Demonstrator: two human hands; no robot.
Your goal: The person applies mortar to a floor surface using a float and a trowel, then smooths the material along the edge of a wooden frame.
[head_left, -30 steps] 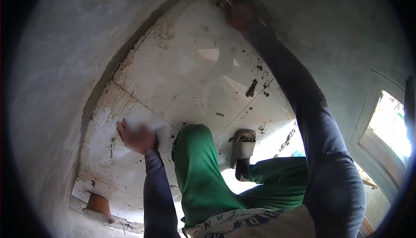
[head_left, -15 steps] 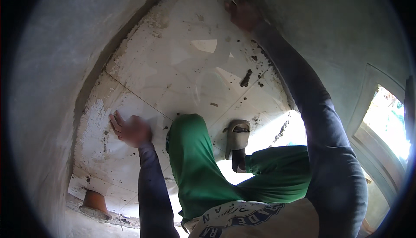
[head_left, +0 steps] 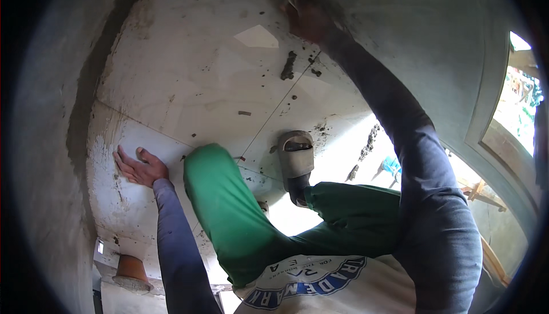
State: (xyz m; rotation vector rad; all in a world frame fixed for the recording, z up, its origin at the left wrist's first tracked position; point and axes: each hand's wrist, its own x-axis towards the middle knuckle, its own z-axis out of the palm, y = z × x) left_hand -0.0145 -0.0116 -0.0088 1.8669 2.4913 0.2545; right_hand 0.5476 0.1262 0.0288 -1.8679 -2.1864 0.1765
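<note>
On tiles [head_left: 189,80], left hand [head_left: 142,169] — flat (thumb apart)

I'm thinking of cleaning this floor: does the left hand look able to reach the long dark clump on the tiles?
Probably yes: the left hand seems empty, and nothing upright stands between it and the long dark clump. That hand rests on the white tiles, though, and would likely have to lift.

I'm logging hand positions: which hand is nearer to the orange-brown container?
Left. The left hand rests on the tiled floor, ahead of the orange-brown container; the right hand is much farther off, reaching forward beside the right-hand wall.
</note>
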